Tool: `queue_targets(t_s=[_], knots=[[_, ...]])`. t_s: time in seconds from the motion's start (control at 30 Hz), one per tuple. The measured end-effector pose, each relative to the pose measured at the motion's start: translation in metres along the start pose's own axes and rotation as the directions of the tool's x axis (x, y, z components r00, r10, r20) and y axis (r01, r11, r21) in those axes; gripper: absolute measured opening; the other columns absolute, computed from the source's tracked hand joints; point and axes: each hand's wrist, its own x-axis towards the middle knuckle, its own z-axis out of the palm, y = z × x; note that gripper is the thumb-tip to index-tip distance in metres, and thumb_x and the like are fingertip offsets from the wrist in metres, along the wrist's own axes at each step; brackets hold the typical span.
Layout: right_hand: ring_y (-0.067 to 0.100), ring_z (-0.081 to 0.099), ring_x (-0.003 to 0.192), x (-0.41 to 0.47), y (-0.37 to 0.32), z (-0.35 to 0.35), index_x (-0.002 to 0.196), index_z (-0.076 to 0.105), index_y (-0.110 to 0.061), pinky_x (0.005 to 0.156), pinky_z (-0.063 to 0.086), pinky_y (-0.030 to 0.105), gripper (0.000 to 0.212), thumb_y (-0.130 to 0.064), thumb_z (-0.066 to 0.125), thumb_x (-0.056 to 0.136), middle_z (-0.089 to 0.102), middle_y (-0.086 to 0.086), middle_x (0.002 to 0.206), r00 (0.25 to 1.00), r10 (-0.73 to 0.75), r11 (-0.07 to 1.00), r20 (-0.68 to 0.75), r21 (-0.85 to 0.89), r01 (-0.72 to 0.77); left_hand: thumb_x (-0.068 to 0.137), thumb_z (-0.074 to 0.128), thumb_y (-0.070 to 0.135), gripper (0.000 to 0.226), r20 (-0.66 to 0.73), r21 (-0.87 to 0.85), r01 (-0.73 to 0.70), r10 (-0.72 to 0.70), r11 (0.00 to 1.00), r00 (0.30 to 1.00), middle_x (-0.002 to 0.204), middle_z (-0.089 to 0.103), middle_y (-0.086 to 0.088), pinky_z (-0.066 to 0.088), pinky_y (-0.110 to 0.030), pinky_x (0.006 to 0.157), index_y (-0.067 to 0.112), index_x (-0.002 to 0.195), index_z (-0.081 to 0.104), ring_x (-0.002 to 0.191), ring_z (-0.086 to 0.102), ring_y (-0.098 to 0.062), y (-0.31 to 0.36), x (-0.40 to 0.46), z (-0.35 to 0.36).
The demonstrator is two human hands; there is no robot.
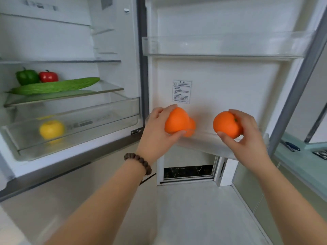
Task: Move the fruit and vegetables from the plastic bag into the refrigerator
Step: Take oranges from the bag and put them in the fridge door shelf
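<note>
The refrigerator (113, 41) stands open in front of me. My left hand (157, 131) grips an orange (175, 121), with a second orange (191, 127) partly hidden behind it. My right hand (247, 137) holds another orange (225, 125). Both hands hover by the lower door bin (208, 142). On the glass shelf (109, 90) lie a green pepper (27, 76), a red tomato (48, 76) and a long green gourd (56, 86). A yellow apple (51, 129) sits in the clear drawer (106, 114). The plastic bag is out of view.
The open door (221, 82) carries a clear upper bin (226, 45) and a white label (181, 91). A pale green counter (300, 161) with pens (292, 146) stands at the right. Light floor (198, 209) lies below between the door and the counter.
</note>
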Motion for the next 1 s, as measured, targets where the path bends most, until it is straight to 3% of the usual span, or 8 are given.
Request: queue_targets(t_s=[0.1, 0.2, 0.4, 0.57, 0.67, 0.77, 0.9, 1.0], knots=[[0.004, 0.041, 0.105, 0.025, 0.011, -0.008, 0.128, 0.046, -0.03, 0.085, 0.036, 0.011, 0.062, -0.013, 0.073, 0.075, 0.037, -0.006, 0.126, 0.999, 0.052, 0.997, 0.001, -0.062, -0.052, 0.073, 0.075, 0.039, 0.076, 0.092, -0.007, -0.077, 0.077, 0.997, 0.993, 0.139, 0.04, 0.005, 0.042, -0.038, 0.102, 0.038, 0.139, 0.036, 0.122, 0.044, -0.017, -0.006, 0.045, 0.011], [0.012, 0.045, 0.106, 0.045, 0.026, -0.017, 0.125, 0.047, -0.03, 0.088, 0.04, 0.025, 0.062, -0.012, 0.075, 0.072, 0.04, -0.004, 0.124, 0.994, 0.09, 0.988, 0.058, -0.13, -0.082, 0.072, 0.077, 0.034, 0.082, 0.242, -0.017, -0.128, 0.129, 0.992, 0.962, 0.142, 0.039, 0.001, 0.043, -0.036, 0.1, 0.037, 0.141, 0.031, 0.124, 0.044, -0.019, -0.008, 0.087, 0.03], [0.017, 0.05, 0.108, 0.072, 0.053, -0.033, 0.121, 0.051, -0.035, 0.088, 0.038, 0.026, 0.061, -0.016, 0.076, 0.068, 0.054, -0.003, 0.119, 0.929, 0.253, 0.917, 0.271, -0.375, -0.14, 0.066, 0.082, 0.036, 0.076, 0.55, 0.085, -0.341, 0.241, 0.936, 0.799, 0.131, 0.051, 0.002, 0.043, -0.033, 0.092, 0.028, 0.131, 0.043, 0.114, 0.05, -0.02, -0.014, 0.144, 0.079], [0.017, 0.054, 0.102, 0.087, 0.061, -0.027, 0.117, 0.053, -0.035, 0.086, 0.045, 0.029, 0.06, -0.014, 0.077, 0.066, 0.055, -0.005, 0.114, 0.779, 0.448, 0.862, 0.439, -0.443, -0.247, 0.062, 0.083, 0.044, 0.078, 0.664, 0.078, -0.434, 0.278, 0.897, 0.694, 0.126, 0.05, 0.003, 0.044, -0.041, 0.094, 0.031, 0.129, 0.046, 0.113, 0.047, -0.018, -0.02, 0.159, 0.104], [0.018, 0.055, 0.101, 0.094, 0.067, -0.018, 0.108, 0.057, -0.04, 0.089, 0.048, 0.036, 0.059, -0.013, 0.078, 0.059, 0.056, -0.002, 0.113, 0.751, 0.459, 0.845, 0.475, -0.494, -0.204, 0.063, 0.079, 0.049, 0.077, 0.742, 0.132, -0.523, 0.266, 0.842, 0.616, 0.126, 0.054, 0.005, 0.046, -0.041, 0.093, 0.035, 0.131, 0.045, 0.112, 0.051, -0.018, -0.022, 0.163, 0.112], [0.013, 0.056, 0.101, 0.094, 0.073, -0.012, 0.109, 0.059, -0.039, 0.089, 0.049, 0.033, 0.056, -0.018, 0.076, 0.06, 0.058, -0.008, 0.112, 0.734, 0.475, 0.82, 0.486, -0.547, -0.168, 0.066, 0.078, 0.044, 0.074, 0.782, 0.126, -0.588, 0.284, 0.799, 0.555, 0.125, 0.056, 0.001, 0.045, -0.035, 0.091, 0.031, 0.132, 0.047, 0.111, 0.052, -0.02, -0.024, 0.162, 0.12], [0.005, 0.056, 0.097, 0.093, 0.073, -0.005, 0.103, 0.055, -0.048, 0.089, 0.049, 0.033, 0.051, -0.051, 0.075, 0.056, 0.058, -0.023, 0.104, 0.716, 0.509, 0.782, 0.478, -0.605, -0.152, 0.067, 0.079, 0.035, 0.073, 0.788, 0.07, -0.556, 0.296, 0.828, 0.54, 0.119, 0.049, -0.001, 0.044, -0.035, 0.091, 0.03, 0.132, 0.047, 0.109, 0.049, -0.02, -0.031, 0.164, 0.123], [0.007, 0.055, 0.101, 0.097, 0.077, -0.005, 0.102, 0.055, -0.049, 0.092, 0.049, 0.037, 0.05, -0.051, 0.074, 0.057, 0.054, -0.021, 0.109, 0.69, 0.523, 0.778, 0.5, -0.61, -0.147, 0.068, 0.078, 0.035, 0.076, 0.787, 0.059, -0.541, 0.294, 0.839, 0.543, 0.122, 0.048, -0.001, 0.043, -0.034, 0.093, 0.03, 0.136, 0.045, 0.111, 0.048, -0.019, -0.034, 0.165, 0.124]])
